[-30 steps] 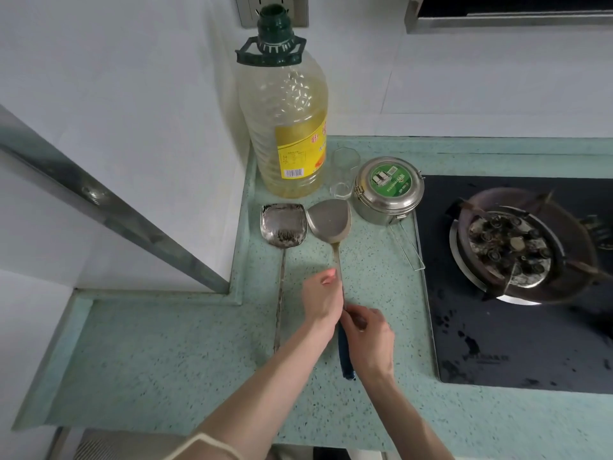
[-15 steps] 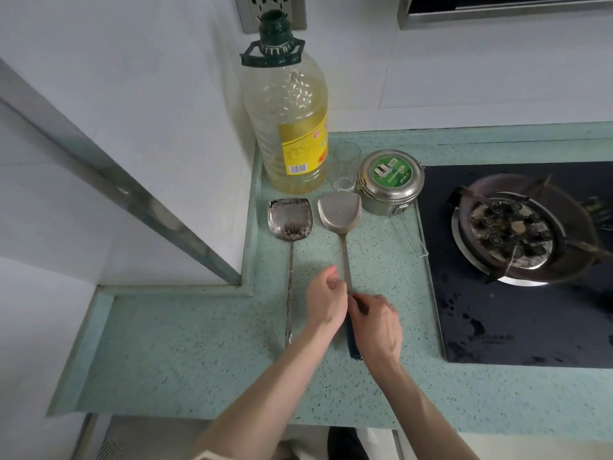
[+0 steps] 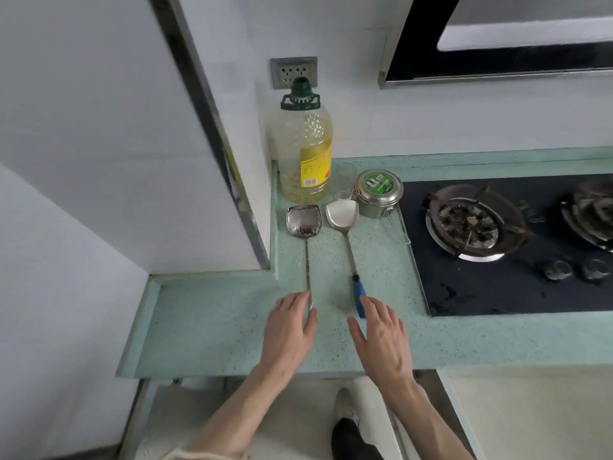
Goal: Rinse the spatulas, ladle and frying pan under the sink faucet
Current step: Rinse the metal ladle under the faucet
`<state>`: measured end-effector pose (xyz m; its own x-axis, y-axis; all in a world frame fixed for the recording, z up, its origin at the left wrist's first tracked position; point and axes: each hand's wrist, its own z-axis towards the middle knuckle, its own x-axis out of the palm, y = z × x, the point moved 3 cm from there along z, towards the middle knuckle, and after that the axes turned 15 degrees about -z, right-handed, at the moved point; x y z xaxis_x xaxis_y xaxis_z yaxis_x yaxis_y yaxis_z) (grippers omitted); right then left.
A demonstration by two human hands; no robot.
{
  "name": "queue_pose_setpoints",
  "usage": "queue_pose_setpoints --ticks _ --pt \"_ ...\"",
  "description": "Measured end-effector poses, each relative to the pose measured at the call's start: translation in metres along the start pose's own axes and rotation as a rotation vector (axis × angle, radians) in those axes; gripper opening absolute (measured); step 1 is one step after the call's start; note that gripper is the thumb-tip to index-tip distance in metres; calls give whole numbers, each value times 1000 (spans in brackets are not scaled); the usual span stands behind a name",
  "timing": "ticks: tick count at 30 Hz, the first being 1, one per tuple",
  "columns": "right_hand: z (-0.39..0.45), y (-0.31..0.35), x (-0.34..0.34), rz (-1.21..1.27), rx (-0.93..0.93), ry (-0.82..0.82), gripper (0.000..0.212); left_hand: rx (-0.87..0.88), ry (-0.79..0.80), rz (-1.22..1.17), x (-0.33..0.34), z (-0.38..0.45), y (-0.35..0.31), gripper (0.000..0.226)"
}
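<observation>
We find the two steel spatulas, one all-metal (image 3: 304,224) and one blue-handled (image 3: 343,216), parallel on the speckled green countertop (image 3: 205,330), our left hand (image 3: 289,330) and right hand (image 3: 381,336) spread flat, gripping nothing, presumably having just laid them down.

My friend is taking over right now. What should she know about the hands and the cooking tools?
Left hand: open, fingers straight, at the handle end of the all-metal spatula; contact cannot be told.
Right hand: open, holding nothing, its fingertips beside the blue handle of the second spatula.
Both spatulas lie side by side on the green counter, blades toward the oil bottle and the metal tin.
No sink, faucet, ladle or frying pan is in view, so what is already rinsed cannot be told.
Left, as far as this view shows: pick up the spatulas, find the ladle and pan, rinse them.
</observation>
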<state>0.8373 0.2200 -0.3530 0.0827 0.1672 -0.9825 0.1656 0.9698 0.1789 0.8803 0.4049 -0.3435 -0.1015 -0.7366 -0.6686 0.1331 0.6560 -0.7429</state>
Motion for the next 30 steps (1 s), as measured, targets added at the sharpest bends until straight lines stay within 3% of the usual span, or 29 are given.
queue_pose_setpoints --ticks 7,14,30 --pt "-96 33 -5 -110 27 -75 49 196 -8 185 -27 -91 33 45" --pt "-171 40 34 23 164 -41 49 227 -9 184 -15 -165 72 40" --pt "-264 -56 278 324 461 186 57 93 75 120 200 -220 255 41"
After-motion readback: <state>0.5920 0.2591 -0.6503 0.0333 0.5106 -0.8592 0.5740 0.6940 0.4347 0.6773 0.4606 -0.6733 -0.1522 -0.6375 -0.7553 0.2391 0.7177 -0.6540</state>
